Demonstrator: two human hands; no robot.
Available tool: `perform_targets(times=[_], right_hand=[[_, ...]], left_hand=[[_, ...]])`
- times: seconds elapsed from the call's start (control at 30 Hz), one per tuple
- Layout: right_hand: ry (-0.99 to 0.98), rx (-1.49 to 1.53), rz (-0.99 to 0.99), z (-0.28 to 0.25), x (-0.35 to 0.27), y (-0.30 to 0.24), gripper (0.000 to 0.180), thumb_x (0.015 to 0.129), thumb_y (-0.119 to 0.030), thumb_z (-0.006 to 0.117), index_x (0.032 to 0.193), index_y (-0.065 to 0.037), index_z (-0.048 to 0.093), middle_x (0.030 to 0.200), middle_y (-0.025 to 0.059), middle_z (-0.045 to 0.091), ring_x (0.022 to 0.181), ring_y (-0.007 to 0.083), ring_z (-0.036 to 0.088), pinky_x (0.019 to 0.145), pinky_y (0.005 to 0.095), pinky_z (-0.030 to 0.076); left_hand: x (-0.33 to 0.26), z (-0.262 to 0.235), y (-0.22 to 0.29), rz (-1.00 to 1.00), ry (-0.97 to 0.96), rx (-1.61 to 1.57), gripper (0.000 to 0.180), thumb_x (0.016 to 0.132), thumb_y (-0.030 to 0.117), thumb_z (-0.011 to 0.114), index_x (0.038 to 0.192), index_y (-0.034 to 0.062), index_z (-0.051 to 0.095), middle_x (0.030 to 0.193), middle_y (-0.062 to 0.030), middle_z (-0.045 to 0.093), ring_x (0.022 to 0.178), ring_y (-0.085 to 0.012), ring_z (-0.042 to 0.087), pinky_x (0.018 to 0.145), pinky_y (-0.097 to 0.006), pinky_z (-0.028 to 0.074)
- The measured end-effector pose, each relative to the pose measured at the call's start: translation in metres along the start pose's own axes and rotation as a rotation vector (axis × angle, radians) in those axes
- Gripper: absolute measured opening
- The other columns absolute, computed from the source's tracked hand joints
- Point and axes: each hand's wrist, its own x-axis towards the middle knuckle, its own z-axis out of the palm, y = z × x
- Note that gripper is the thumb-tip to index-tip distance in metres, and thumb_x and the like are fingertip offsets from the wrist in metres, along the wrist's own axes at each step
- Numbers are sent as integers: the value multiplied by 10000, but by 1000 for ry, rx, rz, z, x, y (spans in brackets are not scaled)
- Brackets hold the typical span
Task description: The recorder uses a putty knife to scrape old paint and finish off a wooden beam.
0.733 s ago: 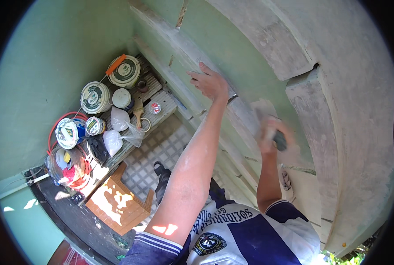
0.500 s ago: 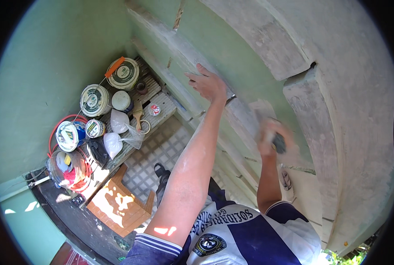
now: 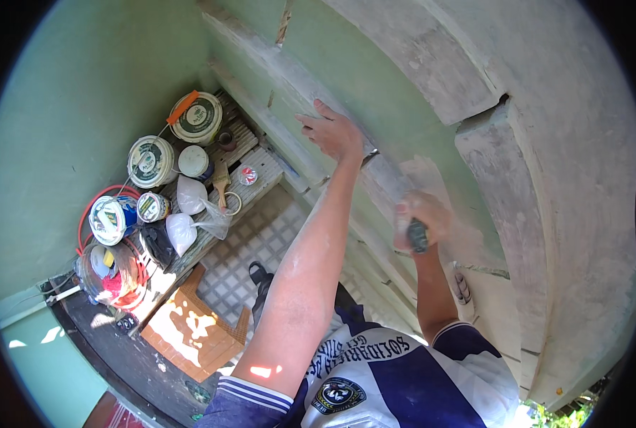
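Note:
My left hand (image 3: 332, 135) is spread on the light, dusty ledge (image 3: 279, 60) that runs along the green wall (image 3: 382, 85). Its fingers are apart and hold nothing. To its lower right, my right hand (image 3: 426, 214) is wrapped around a dark grey-green piece, perhaps a sanding block (image 3: 417, 237), and is blurred by motion. The block's working face is hidden. Beside this hand, a pale, chalky patch (image 3: 425, 175) covers part of the green wall.
On a slatted bench (image 3: 261, 175) at left stand lidded paint buckets (image 3: 197, 118), a paintbrush (image 3: 221, 178), white plastic bags (image 3: 182, 234) and a clear tub (image 3: 118, 278). A cardboard box (image 3: 186, 324) lies below. A thick grey ledge (image 3: 500, 160) curves past at right.
My right hand has moved left and slightly toward me along the wall, carrying the sanding block. My left hand stays in place on the ledge.

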Motion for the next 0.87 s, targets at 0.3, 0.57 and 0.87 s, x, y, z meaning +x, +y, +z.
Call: perform_targets(times=[0.3, 0.57, 0.87], right_hand=[[-151, 196, -13, 6, 2, -5, 339, 763, 91, 627, 579, -37, 372, 548, 86, 367, 417, 251, 386, 422, 343, 328], [-170, 185, -57, 7, -1, 1, 344, 752, 91, 636, 572, -38, 372, 536, 87, 352, 412, 259, 379, 416, 347, 313], [-152, 217, -25, 0, -4, 0, 319, 774, 25, 698, 606, -49, 437, 555, 97, 387, 424, 288, 409, 420, 358, 334]], left_hand=[[3, -1, 0, 16, -2, -17, 779, 1036, 554, 242, 1507, -65, 185, 1363, -286, 411, 1208, -472, 501, 936, -572, 477], [0, -1, 0, 23, 8, 1, 789, 1035, 559, 234, 1501, -75, 190, 1365, -302, 406, 1203, -489, 499, 936, -582, 473], [0, -2, 1, -2, -27, -6, 807, 1027, 579, 234, 1511, -64, 181, 1421, -297, 368, 1238, -489, 481, 955, -605, 457]])
